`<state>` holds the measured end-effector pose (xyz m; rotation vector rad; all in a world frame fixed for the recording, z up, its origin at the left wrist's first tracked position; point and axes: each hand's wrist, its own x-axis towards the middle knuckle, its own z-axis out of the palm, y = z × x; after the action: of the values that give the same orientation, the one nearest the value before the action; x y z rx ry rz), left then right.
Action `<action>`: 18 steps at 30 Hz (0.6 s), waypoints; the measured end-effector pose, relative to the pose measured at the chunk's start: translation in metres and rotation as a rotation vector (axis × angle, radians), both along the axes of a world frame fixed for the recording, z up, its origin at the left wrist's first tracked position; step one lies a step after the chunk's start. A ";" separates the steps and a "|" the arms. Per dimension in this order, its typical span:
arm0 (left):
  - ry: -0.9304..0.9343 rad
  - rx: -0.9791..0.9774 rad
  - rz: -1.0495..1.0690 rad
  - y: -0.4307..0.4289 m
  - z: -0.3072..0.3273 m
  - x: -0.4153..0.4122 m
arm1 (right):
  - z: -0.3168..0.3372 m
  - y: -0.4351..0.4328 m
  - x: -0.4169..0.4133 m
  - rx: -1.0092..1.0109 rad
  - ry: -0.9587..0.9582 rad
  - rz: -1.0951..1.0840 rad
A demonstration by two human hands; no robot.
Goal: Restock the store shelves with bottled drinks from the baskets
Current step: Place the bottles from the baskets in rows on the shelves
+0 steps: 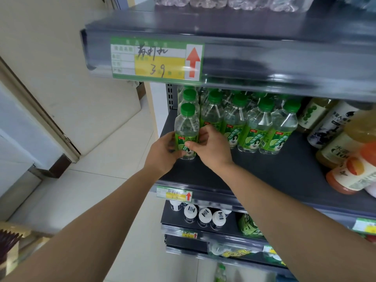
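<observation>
fingers [190,144] of both hands curled round green-capped bottle [186,127]

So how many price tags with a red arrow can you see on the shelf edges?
3: a large price tag on the upper shelf edge, a second tag on the edge below the hands, and a third tag lower down. Tags at the right edge may hide more arrows.

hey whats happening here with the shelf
A person is stocking a store shelf. Both hands, left and right, hold one green-capped lime soda bottle, standing upright at the shelf's left end. A row of matching bottles stands just to its right, with other drinks farther right.
</observation>
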<state>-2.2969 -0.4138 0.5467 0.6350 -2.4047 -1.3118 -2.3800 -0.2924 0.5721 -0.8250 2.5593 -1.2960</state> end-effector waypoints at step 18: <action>-0.608 -0.547 -0.117 0.097 0.054 0.047 | 0.039 0.179 0.035 0.681 0.213 0.192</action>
<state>-2.2495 -0.3169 0.6003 0.8148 -3.1371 -0.4612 -2.3450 -0.1137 0.6114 -1.0429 2.7047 -0.2439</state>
